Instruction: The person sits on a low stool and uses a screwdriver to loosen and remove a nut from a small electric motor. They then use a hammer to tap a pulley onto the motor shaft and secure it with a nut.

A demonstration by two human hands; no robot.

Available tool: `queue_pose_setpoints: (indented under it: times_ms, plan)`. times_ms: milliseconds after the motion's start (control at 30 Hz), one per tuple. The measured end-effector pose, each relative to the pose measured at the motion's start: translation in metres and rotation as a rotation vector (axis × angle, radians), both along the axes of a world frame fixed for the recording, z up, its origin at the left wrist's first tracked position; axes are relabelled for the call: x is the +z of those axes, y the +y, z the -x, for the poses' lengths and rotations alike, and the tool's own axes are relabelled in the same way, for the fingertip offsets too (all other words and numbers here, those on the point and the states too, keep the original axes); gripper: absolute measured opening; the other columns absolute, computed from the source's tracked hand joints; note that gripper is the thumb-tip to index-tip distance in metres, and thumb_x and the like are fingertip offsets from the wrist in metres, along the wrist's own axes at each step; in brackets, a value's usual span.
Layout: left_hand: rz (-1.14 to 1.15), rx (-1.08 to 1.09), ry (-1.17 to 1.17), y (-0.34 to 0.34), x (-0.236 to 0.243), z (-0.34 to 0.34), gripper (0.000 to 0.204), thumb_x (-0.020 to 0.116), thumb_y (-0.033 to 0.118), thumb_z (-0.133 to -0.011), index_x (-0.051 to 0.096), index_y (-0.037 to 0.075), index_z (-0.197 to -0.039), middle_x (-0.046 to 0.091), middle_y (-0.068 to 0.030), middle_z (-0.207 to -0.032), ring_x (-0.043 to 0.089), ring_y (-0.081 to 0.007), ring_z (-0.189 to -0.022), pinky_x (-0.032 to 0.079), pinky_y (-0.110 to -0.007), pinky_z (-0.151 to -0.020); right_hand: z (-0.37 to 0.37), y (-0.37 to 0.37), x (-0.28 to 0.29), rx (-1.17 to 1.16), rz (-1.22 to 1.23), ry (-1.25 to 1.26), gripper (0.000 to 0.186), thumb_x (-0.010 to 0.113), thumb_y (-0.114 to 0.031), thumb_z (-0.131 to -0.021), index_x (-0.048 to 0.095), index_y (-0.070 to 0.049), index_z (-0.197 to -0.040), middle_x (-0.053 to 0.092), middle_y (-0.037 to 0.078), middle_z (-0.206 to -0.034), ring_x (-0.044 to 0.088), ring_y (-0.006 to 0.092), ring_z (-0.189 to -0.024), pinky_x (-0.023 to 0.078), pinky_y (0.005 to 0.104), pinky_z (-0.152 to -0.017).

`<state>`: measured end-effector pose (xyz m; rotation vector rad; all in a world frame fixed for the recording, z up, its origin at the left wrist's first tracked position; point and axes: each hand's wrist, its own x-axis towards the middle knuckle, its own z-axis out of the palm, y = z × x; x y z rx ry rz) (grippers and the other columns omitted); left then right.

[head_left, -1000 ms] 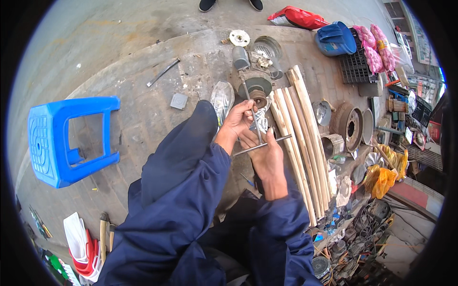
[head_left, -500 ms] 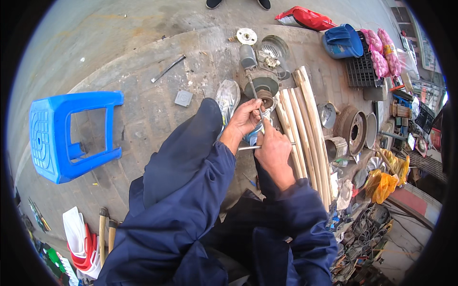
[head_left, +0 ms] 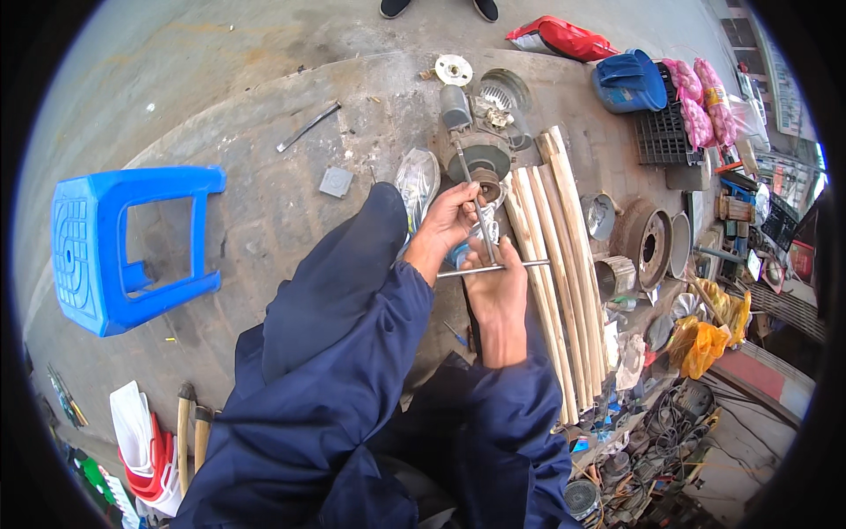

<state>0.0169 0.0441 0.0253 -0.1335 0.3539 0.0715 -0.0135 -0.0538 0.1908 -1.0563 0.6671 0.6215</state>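
Note:
My left hand (head_left: 451, 219) is closed around the upright shaft of a steel T-handled wrench (head_left: 535, 263), below the greasy motor assembly (head_left: 480, 154). The shaft's far end reaches the assembly's housing. Lower down, my right hand (head_left: 498, 286) is turned palm up at the crossbar, thumb across it and fingers curled around it, partly hidden. A grey-white shoe (head_left: 416, 181) lies left of the assembly, beside my bent knee. Long pale wooden poles (head_left: 560, 264) lie just right of my hands.
A blue plastic stool (head_left: 84, 251) lies on its side at left. A rusty wheel rim (head_left: 650, 225), a blue bucket (head_left: 630, 88), a black crate (head_left: 661, 141) and cluttered parts (head_left: 670, 423) are at right. A person's shoes (head_left: 395, 7) show at the top.
My right hand turned back-up over the crossbar half a second ago and now is palm up beneath it again. The crossbar has shifted slightly. My left hand keeps its grip.

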Motion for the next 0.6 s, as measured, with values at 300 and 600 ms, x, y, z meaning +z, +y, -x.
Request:
queue_pose_setpoints:
  times_ms: [300, 600]
  plan:
    - [-0.009, -0.023, 0.070, 0.003, 0.005, 0.000, 0.009, 0.069, 0.014, -0.098, 0.065, 0.007, -0.094, 0.070, -0.0085, -0.080, 0.063, -0.0035, -0.057, 0.053, -0.019, -0.050, 0.001, -0.019, 0.028, 1.519, 1.423, -1.531, 0.069, 0.065, -0.005, -0.077, 0.045, 0.009, -0.141, 0.057, 0.025, -0.117, 0.055, 0.0409, -0.116, 0.037, 0.0533, -0.112]
    - [0.035, 0.007, -0.036, 0.002, -0.004, 0.001, 0.009, 0.067, 0.014, -0.100, 0.063, 0.007, -0.096, 0.070, -0.0075, -0.084, 0.063, -0.0024, -0.059, 0.054, -0.018, -0.054, -0.003, 0.009, -0.019, 0.329, 0.399, -0.237, 0.025, 0.045, -0.012, -0.102, 0.059, 0.005, -0.114, 0.060, 0.007, -0.083, 0.049, 0.0123, -0.054, 0.040, 0.0282, -0.053]
